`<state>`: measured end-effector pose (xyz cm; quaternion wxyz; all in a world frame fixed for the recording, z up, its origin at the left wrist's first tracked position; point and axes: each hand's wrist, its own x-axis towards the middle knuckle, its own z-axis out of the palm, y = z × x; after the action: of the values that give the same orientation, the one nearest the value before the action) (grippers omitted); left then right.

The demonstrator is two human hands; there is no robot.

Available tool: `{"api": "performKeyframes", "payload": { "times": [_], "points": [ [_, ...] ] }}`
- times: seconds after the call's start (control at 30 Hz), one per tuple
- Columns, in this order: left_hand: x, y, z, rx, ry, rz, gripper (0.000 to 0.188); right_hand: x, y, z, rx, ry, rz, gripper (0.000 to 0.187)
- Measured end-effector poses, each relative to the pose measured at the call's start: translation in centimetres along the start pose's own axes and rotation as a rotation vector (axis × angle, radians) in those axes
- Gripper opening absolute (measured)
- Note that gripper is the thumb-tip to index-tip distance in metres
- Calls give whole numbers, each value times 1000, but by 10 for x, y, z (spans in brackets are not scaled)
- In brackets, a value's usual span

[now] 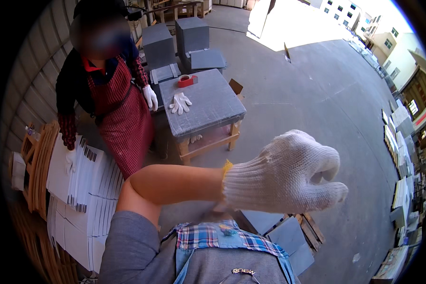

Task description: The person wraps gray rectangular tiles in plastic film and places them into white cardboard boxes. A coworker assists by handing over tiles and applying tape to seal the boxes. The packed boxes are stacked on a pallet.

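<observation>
My left hand (288, 173), in a white knit glove, is raised in front of me, and its bare forearm (175, 182) crosses the view from the left. Its fingers curl round to meet the thumb, and I see nothing inside them. Only concrete floor lies behind the hand. My right hand is out of view. My grey sleeve and blue plaid collar (213, 236) fill the lower edge.
A co-worker in a red checked apron (123, 118) stands at left, one gloved hand on stacked white flat sheets (85, 175). A grey wrapped table (203, 102) bears loose white gloves (180, 103) and a red tape dispenser (187, 81). Grey slabs on a pallet (288, 232) lie below.
</observation>
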<state>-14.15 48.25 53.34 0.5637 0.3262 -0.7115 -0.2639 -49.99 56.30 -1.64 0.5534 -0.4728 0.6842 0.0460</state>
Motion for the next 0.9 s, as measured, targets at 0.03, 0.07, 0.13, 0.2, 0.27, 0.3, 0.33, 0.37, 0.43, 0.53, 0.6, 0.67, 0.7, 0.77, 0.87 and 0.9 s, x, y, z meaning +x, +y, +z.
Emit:
{"api": "performKeyframes", "payload": {
  "times": [0.03,0.07,0.13,0.2,0.27,0.3,0.33,0.37,0.43,0.53,0.6,0.67,0.7,0.77,0.87,0.9],
  "points": [
    [2,-38,-7,72,-103,-130,44,16,-10,-5,-15,-6,7,57],
    [2,-80,-12,249,-170,-247,43,34,-20,-9,-28,-15,17,57],
    [-27,-179,-21,442,-238,-521,39,73,-42,-16,-64,-43,26,56],
    [-80,-284,-32,731,-479,-851,51,118,-54,-31,-56,-40,32,56],
    [-150,-347,-45,854,-634,-1005,53,140,-92,-51,-14,-3,-37,55],
    [-185,-359,-56,856,-643,-1136,53,144,-128,-69,-23,23,-178,52],
    [-235,-360,-65,802,-588,-1302,55,103,-216,-89,-27,-37,-112,47],
    [-272,-373,-70,713,-524,-1448,55,127,-225,-102,18,-27,-153,42],
    [-336,-387,-81,533,-335,-1689,58,172,-252,-125,163,-14,-122,38],
    [-416,-407,-80,304,-22,-1966,58,212,-315,-151,186,25,-128,36],
    [-359,-411,-92,305,8,-2041,56,247,-329,-160,227,12,-124,39],
    [-337,-444,-101,417,-1,-1982,60,255,-364,-172,214,-27,-88,41],
    [-312,-464,-116,452,-15,-1951,61,265,-371,-173,219,-38,-96,39],
    [-262,-511,-138,430,95,-1894,62,277,-393,-183,-55,-76,-159,48],
    [-170,-580,-172,387,-44,-1707,59,306,-399,-201,-266,-25,-206,50],
    [-141,-600,-180,411,-90,-1623,58,308,-409,-212,-181,-49,-204,52]
  ]
}}
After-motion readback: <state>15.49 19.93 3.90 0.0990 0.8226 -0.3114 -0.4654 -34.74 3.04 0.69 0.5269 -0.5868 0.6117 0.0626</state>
